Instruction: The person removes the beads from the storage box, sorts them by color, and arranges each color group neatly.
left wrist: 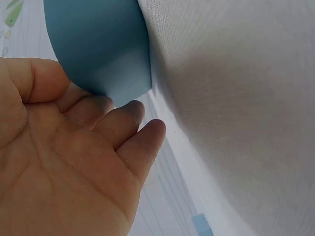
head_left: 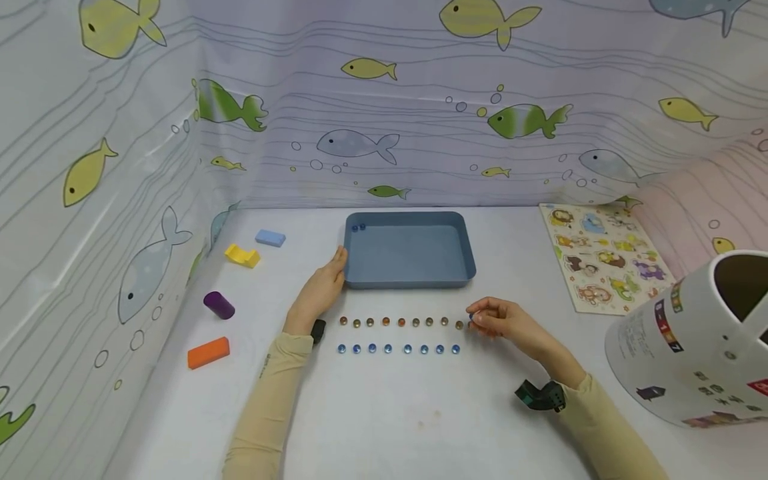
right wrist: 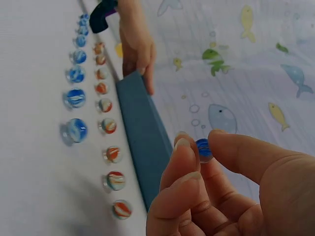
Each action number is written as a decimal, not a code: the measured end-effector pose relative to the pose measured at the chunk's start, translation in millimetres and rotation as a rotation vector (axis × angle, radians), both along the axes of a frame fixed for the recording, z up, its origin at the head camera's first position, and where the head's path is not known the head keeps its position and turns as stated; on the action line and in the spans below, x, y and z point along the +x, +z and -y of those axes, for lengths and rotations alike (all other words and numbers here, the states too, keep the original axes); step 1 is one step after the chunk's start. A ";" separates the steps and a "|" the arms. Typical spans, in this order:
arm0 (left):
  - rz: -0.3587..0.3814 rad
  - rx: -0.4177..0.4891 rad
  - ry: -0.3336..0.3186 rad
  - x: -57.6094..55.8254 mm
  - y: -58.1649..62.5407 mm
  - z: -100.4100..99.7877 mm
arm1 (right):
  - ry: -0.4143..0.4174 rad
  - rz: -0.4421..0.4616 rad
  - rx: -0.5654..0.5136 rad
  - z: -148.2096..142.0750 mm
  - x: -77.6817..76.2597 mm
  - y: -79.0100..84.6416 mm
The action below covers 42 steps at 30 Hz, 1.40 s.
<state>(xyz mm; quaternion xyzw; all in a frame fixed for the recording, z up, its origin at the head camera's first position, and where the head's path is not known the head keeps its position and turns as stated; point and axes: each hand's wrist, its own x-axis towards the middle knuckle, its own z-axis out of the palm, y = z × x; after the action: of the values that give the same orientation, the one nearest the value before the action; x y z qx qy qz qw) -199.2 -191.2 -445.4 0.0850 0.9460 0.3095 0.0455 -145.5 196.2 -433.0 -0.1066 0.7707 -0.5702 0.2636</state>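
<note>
A blue-grey tray (head_left: 408, 284) holds two blue marbles (head_left: 359, 227) in its far left corner. At its near left corner, my left hand (head_left: 321, 287) grips the tray's side, with the thumb by the rim; the wrist view shows bent fingers against the wall (left wrist: 106, 49). My right hand (head_left: 503, 321) pinches a blue-striped glass marble (right wrist: 204, 150) between thumb and fingertips, above the right end of the marble rows. Several orange-striped marbles (head_left: 401, 322) lie in a line in front of the tray. Nearer me runs a line of several blue marbles (head_left: 408, 349).
To the left lie a light blue block (head_left: 271, 238), a yellow curved block (head_left: 243, 256), a purple cylinder (head_left: 219, 305) and an orange block (head_left: 209, 353). An animal picture board (head_left: 606, 260) lies at the back right, with a large white printed container (head_left: 672, 353) nearer me.
</note>
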 end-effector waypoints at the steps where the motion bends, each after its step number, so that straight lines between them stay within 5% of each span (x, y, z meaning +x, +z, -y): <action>1: 0.001 0.003 0.001 -0.2 0.1 -0.1 | 0.002 0.006 0.000 -0.3 1.8 -2.2; 11: 0.009 -0.002 0.005 0.1 0.8 0.3 | 0.022 0.065 0.014 -6.9 19.1 -22.8; 23: 0.012 -0.005 0.008 -0.1 -0.5 1.5 | 0.114 -0.037 0.095 -1.1 24.4 -31.7; 42: 0.003 -0.004 -0.002 -2.5 -2.1 1.0 | 0.107 -0.060 0.096 0.4 25.2 -35.4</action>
<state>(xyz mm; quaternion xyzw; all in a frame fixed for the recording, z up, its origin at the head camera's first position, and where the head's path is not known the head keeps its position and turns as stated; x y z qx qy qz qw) -201.7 -192.2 -447.5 0.0852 0.9465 0.3077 0.0472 -120.3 195.8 -468.4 -0.1521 0.7978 -0.5143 0.2754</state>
